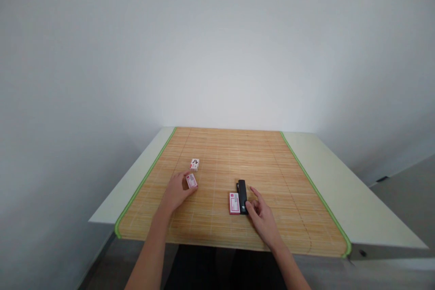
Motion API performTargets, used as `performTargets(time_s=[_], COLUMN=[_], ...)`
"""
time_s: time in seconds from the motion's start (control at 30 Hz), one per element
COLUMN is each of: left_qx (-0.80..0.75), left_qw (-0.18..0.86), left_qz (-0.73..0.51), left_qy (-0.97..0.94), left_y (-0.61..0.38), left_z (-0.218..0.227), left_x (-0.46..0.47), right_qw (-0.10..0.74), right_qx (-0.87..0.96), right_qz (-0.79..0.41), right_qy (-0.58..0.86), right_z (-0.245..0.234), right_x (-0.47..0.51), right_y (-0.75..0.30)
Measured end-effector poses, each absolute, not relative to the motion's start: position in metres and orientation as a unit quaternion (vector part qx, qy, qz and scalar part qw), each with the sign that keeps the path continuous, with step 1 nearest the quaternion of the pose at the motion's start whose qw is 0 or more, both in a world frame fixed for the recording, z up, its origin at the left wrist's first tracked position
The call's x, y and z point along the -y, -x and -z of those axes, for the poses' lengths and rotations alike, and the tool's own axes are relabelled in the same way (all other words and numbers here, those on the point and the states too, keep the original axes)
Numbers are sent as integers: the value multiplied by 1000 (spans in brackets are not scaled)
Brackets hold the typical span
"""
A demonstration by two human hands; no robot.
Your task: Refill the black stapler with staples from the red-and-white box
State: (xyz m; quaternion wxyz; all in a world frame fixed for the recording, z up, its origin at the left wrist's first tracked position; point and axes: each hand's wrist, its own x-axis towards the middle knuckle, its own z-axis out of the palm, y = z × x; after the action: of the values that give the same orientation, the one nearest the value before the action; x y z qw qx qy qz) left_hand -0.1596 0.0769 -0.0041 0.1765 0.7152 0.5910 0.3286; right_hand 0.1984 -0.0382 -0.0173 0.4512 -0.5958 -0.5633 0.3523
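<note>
Between the thumb and fingers of my left hand (176, 191) is a small pink-and-white box (191, 181), low over the mat or on it; I cannot tell which. Just beyond it lies another small white box with dark pictures and a red patch (195, 164). A black stapler (242, 196) points away from me, with a larger red box with a white label (234, 203) close along its left side. My right hand (263, 218) is at the stapler's right, thumb at its near end, index finger stretched forward and the other fingers curled with nothing visible in them.
A bamboo mat with green edging (234, 145) covers the middle of a white table (322, 167). Pale walls (224, 54) stand behind and to the sides. The table's front edge runs just before my legs (224, 267).
</note>
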Motion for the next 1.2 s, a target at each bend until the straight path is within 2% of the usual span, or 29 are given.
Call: performTargets(time_s=[0.1,0.33,0.57,0.97,1.2], left_qx=[-556,-423,-392,-422,-428], left_qw=[228,337,346,379,372], left_qz=[-371,-334,-316,-347,-339], left_qy=[-708,-772,-791,-747,-751], left_y=[127,40,13,15,15], left_z=[-4,-31,-37,0,2], left_x=[-59,-18,-13,-12,-11], right_qw=[449,451,453,430,414], right_qx=[565,566,570,587,595], right_qz=[-349,-348,-350,-346,-350], right_qy=[598,596,590,592,594], right_z=[17,16,13,11,12], right_x=[38,38,38,37,37], right_y=[-198,-199,-198,-199,-198])
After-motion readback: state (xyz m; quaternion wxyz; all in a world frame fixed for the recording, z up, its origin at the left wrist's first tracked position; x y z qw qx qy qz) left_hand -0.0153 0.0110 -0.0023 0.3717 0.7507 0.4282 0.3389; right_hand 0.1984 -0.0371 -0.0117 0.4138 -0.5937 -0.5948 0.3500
